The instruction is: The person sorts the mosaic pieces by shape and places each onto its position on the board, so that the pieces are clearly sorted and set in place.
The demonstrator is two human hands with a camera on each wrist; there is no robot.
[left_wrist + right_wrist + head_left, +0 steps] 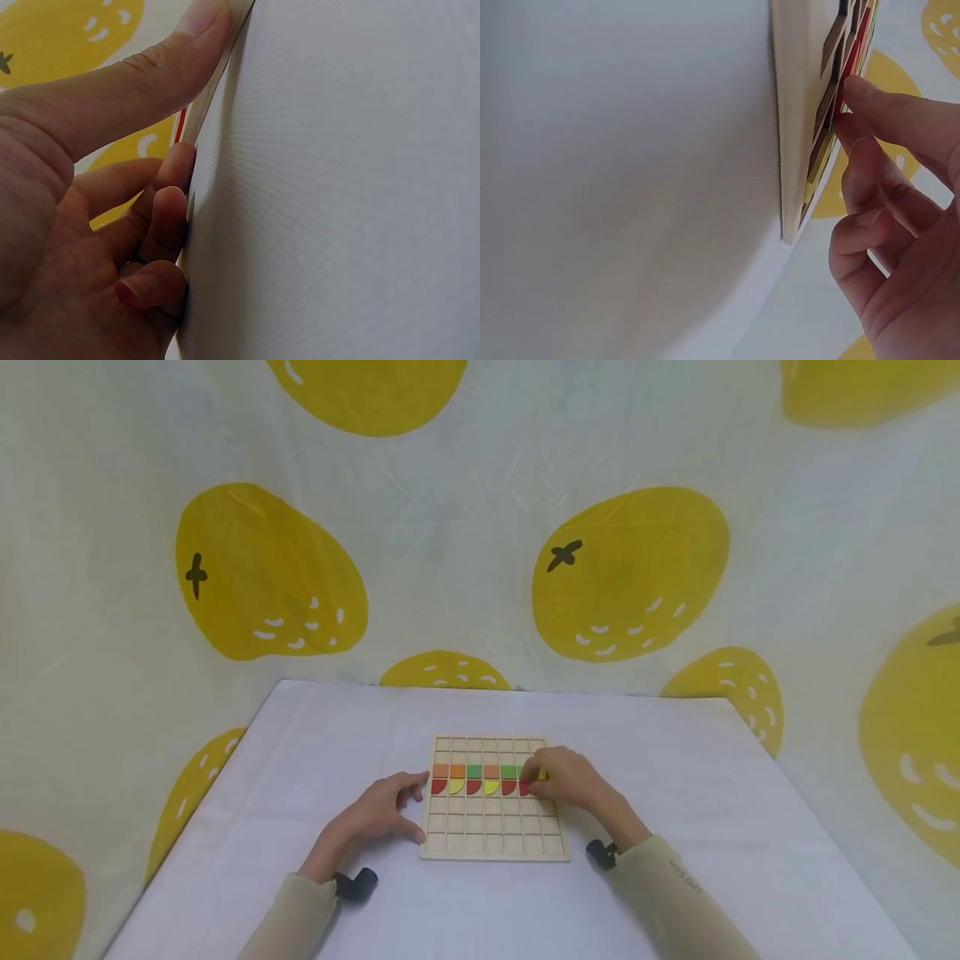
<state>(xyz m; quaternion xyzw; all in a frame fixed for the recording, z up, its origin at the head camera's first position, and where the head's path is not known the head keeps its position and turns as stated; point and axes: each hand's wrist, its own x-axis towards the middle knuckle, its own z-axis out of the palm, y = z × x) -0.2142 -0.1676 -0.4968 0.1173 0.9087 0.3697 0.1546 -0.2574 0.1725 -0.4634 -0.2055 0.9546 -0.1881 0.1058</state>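
Note:
A square wooden grid board (pixel 495 857) lies on the white table. One row of its cells holds orange and green squares (pixel 474 772); the row below holds red and yellow quarter-circle pieces (pixel 491 787). My left hand (pixel 378 810) rests its thumb and fingertips along the board's left edge, thumb apart from the fingers. Over the right end of the filled rows is my right hand (pixel 573 777), its thumb and index fingertip pinching a red quarter-circle piece (pixel 850 64) at the board's surface. A yellow piece (pixel 543 773) shows beside those fingers, partly hidden.
The white tabletop (pixel 480 914) surrounds the board. Behind it hangs a pale curtain (pixel 457 560) printed with large yellow fruit. Dark wrist devices (pixel 357 885) sit at both sleeve cuffs.

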